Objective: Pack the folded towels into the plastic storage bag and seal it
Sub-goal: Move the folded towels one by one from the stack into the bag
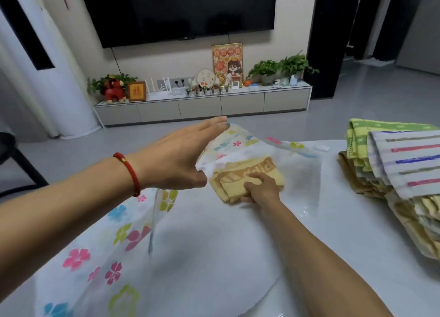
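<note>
Seen from a head-worn camera over a white table [333, 233]: right hand [260, 190] reached deep inside a clear plastic storage bag [133, 233] printed with coloured flowers, fingers curled onto a folded yellow towel [245, 177] and pressing it flat near the bag's far end. Brown lettering showed on the towel's top face, blurred by the plastic. Left hand [181, 157] hovered above the bag's upper layer, fingers straight and relaxed, gripping nothing; whether the fingertips touched the plastic could not be told. Red cord bracelet [129, 172] worn on the left wrist. Bag lay spread across the table, mouth toward the camera, unsealed, upper layer lifted over the right forearm. At the table's right edge, well apart from the bag, stood a stack of folded towels [392, 174]: a white one with red, blue and grey stripes on top, a green-and-yellow one behind it, yellow ones beneath. Behind, a low media cabinet [202, 105] carried ornaments and potted plants [281, 66] under a dark wall-mounted television [178, 9].
</note>
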### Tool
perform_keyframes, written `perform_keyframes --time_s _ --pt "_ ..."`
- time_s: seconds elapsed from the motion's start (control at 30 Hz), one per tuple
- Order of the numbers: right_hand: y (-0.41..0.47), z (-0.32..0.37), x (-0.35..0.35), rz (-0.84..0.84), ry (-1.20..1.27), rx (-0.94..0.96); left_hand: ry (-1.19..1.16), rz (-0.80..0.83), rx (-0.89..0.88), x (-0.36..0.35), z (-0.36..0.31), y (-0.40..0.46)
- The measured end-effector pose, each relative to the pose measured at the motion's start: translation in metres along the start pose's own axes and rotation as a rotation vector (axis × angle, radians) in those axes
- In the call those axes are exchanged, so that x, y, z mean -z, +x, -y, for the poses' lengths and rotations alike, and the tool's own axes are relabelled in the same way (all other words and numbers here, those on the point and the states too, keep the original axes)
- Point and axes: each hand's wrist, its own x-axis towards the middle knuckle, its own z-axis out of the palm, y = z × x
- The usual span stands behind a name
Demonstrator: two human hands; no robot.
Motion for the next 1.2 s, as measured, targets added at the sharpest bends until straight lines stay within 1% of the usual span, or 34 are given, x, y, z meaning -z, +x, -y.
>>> perform_keyframes --time_s 0.07,0.17,0.27,0.33,0.4,0.47,0.57,0.6,0.77,0.8,0.9,1.0,1.1,1.13,1.17,1.2 --pt "0.015 -0.006 -0.015 -0.017 -0.053 0.044 0.013 0.020 -0.023 0.000 0.004 -0.002" --pt "0.036 0.002 -0.030 0.023 -0.171 0.121 -0.010 0.040 -0.037 -0.003 0.008 -0.005" --pt "0.055 0.012 -0.032 0.049 -0.202 0.138 -0.075 0.060 -0.052 -0.001 0.011 -0.005" --pt "0.057 0.009 -0.027 -0.050 -0.247 0.154 -0.108 0.047 -0.041 0.001 0.011 -0.008" --pt "0.059 -0.006 -0.030 -0.144 -0.229 0.147 -0.117 0.062 -0.041 -0.002 0.015 -0.003" --pt "0.054 -0.015 -0.039 -0.177 -0.223 0.158 -0.114 0.054 -0.044 -0.004 0.013 -0.006" --pt "0.064 -0.010 -0.053 -0.241 -0.137 0.120 -0.134 0.027 -0.052 -0.007 0.011 -0.012" --pt "0.070 -0.006 -0.056 -0.221 -0.114 0.101 -0.139 0.023 -0.055 -0.006 0.010 -0.011" --pt "0.087 0.007 -0.056 0.027 0.060 0.056 -0.139 0.020 -0.038 -0.003 0.013 -0.009" --pt "0.084 0.008 -0.050 0.050 0.046 0.059 -0.136 0.016 -0.030 -0.003 0.013 -0.008" --pt "0.057 0.011 -0.018 0.112 -0.196 0.097 -0.145 -0.030 0.028 -0.010 0.008 -0.004" --pt "0.012 0.018 0.031 0.265 -0.435 0.165 -0.159 -0.064 0.092 -0.016 -0.003 0.002" --pt "-0.032 0.038 0.094 0.410 -0.728 0.227 -0.174 -0.070 0.124 -0.016 -0.012 0.005" --pt "-0.045 0.048 0.116 0.414 -0.807 0.243 -0.180 -0.066 0.133 -0.016 -0.014 0.007" --pt "-0.057 0.059 0.140 0.376 -0.881 0.270 -0.191 -0.062 0.146 -0.015 -0.016 0.008" --pt "-0.068 0.070 0.164 0.297 -0.946 0.311 -0.203 -0.058 0.159 -0.015 -0.017 0.009"
